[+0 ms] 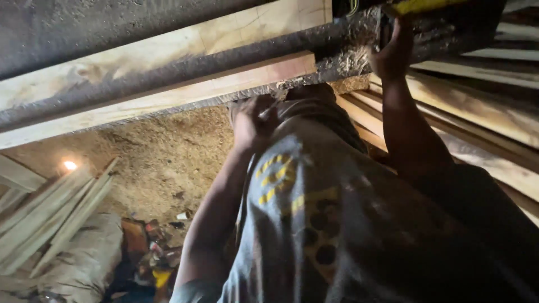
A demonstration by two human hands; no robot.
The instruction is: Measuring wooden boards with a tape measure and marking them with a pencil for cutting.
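Observation:
A long pale wooden plank [168, 92] runs across the top of the view, lying along a dark, sawdust-caked machine rail [168, 70]. My left hand [252, 120] reaches up to the plank's lower edge near its end, fingers curled against it. My right hand [393, 50] is higher and to the right. It grips a dark part of the machine just below a yellow object [418, 5]. My grey shirt with yellow print [314, 224] fills the lower middle of the view.
Stacked planks [483, 112] lie at the right. More boards [50, 219] lean at the lower left over a white sack [84, 264]. Sawdust [168, 151] covers the ground. A small lamp [69, 165] glows at left, and colourful litter [151, 252] lies below.

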